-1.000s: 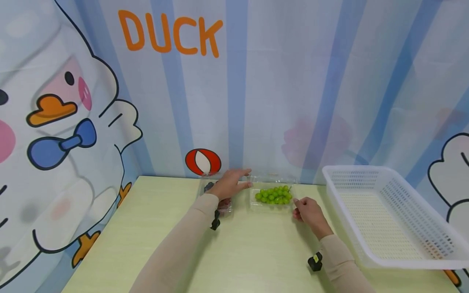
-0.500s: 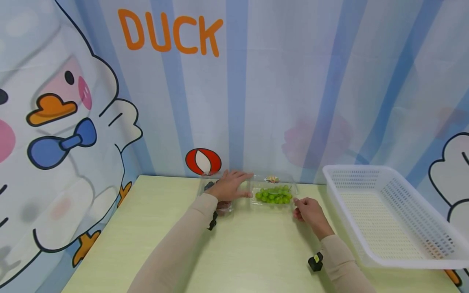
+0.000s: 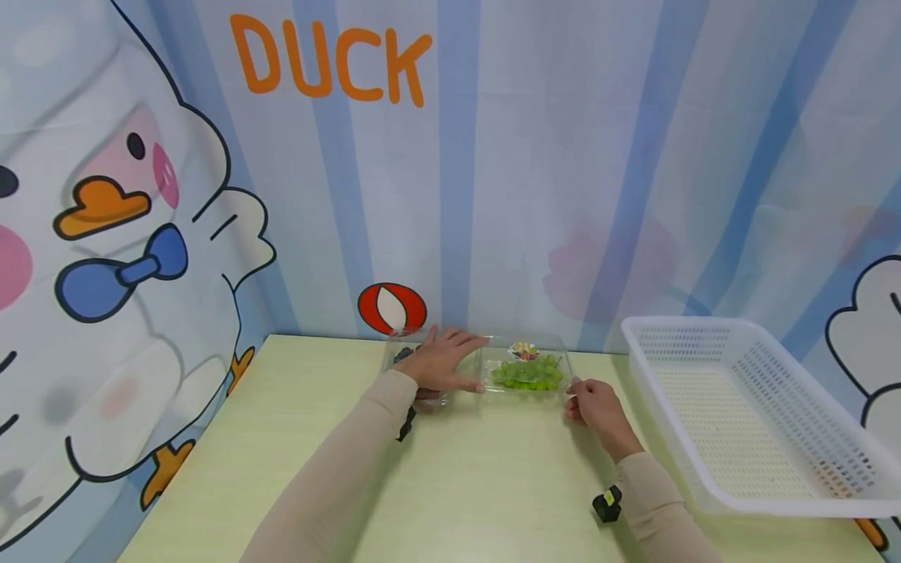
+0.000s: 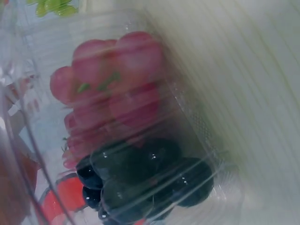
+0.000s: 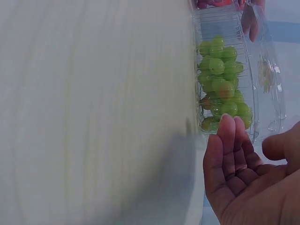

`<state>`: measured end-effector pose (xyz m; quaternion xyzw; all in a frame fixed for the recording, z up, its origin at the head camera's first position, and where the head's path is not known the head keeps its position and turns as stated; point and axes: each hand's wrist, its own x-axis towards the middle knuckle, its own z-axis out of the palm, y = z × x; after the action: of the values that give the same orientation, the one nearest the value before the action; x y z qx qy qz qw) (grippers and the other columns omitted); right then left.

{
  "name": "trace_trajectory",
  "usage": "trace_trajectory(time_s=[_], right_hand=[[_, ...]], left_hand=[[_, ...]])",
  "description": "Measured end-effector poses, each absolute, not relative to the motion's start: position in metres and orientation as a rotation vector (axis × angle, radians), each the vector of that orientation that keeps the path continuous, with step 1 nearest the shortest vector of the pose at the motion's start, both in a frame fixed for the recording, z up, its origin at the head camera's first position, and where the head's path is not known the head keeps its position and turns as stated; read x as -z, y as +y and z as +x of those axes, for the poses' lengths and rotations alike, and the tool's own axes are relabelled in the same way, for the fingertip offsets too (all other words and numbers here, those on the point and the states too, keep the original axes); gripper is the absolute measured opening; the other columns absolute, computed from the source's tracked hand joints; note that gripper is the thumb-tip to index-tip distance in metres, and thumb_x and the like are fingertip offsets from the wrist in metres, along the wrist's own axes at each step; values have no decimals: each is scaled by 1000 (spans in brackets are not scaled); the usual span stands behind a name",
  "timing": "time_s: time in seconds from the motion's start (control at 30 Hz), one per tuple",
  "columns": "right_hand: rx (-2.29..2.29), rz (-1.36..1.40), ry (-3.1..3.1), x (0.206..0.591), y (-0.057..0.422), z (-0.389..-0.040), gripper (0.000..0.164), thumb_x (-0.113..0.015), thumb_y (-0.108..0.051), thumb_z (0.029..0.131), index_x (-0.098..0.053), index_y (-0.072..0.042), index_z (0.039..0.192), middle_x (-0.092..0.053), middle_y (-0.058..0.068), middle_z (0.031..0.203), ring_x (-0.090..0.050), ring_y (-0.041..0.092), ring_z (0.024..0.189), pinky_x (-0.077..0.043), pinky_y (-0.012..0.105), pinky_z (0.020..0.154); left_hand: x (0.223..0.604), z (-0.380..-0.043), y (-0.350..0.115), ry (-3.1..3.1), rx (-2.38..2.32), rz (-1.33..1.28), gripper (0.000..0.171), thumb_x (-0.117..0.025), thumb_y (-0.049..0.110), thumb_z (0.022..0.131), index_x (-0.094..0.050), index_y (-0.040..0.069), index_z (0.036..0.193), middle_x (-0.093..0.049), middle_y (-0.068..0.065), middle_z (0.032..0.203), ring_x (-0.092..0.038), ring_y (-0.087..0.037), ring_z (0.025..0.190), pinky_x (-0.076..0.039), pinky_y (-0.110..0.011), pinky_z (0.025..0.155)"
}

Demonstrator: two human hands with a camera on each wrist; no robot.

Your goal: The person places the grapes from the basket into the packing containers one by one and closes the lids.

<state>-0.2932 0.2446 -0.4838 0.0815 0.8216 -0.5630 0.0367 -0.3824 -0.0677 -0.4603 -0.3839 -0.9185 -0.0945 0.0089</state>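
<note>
A clear plastic box (image 3: pixel 486 383) holds green grapes (image 3: pixel 529 375); its hinged lid (image 5: pixel 266 75), bearing a sticker (image 3: pixel 524 350), leans partly raised in the right wrist view. My left hand (image 3: pixel 442 363) spreads its fingers at the left side of this lid, over a second clear box (image 4: pixel 192 112). That box contains red grapes (image 4: pixel 112 75) and dark grapes (image 4: pixel 140 183), largely hidden by the hand in the head view. My right hand (image 3: pixel 594 407) has its fingertips at the right end of the green-grape box, with the fingers gently bent and the thumb apart in the right wrist view.
A white perforated plastic basket (image 3: pixel 683 438) stands to the right of the right hand. Both boxes sit near the back of the pale table (image 3: pixel 493 485), close to a printed curtain (image 3: pixel 521 195).
The lid of the green-grape box has tipped forward over the grapes, bringing its sticker into view. My left fingers have spread and shifted slightly with it. The right hand stays nearly still.
</note>
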Motion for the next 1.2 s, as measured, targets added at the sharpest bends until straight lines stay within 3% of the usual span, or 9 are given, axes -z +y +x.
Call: trace_trajectory(time_s=[0.17, 0.27, 0.57, 1.2], right_hand=[[1769, 290, 2478, 484, 245, -293, 59, -27, -39, 112, -59, 9, 121, -64, 1, 79, -64, 10, 66, -56, 28, 68], [1776, 313, 2458, 485, 245, -295, 60, -29, -44, 111, -60, 8, 121, -64, 0, 79, -64, 11, 66, -55, 29, 69], [1697, 314, 2504, 483, 241, -296, 43, -45, -28, 103, -62, 8, 119, -66, 6, 82, -66, 16, 70, -55, 31, 70], [1712, 300, 2453, 483, 239, -298, 35, -42, -22, 102, -59, 8, 110, -63, 2, 79, -64, 13, 68, -54, 29, 70]], left_hand=[[461, -380, -68, -2870, 258, -1204, 94, -60, 73, 88, -25, 27, 163, -33, 0, 162, -25, -26, 151, -6, -73, 118], [461, -379, -68, -2874, 256, -1213, 96, -60, 73, 88, -25, 26, 163, -32, 0, 163, -24, -28, 151, -5, -73, 117], [462, -380, -69, -2880, 236, -1228, 97, -59, 73, 89, -23, 23, 164, -28, -2, 166, -21, -30, 153, -5, -73, 117], [470, -382, -68, -2895, 143, -1217, 108, -54, 81, 85, -10, 24, 166, -15, -4, 171, -13, -33, 157, -3, -74, 117]])
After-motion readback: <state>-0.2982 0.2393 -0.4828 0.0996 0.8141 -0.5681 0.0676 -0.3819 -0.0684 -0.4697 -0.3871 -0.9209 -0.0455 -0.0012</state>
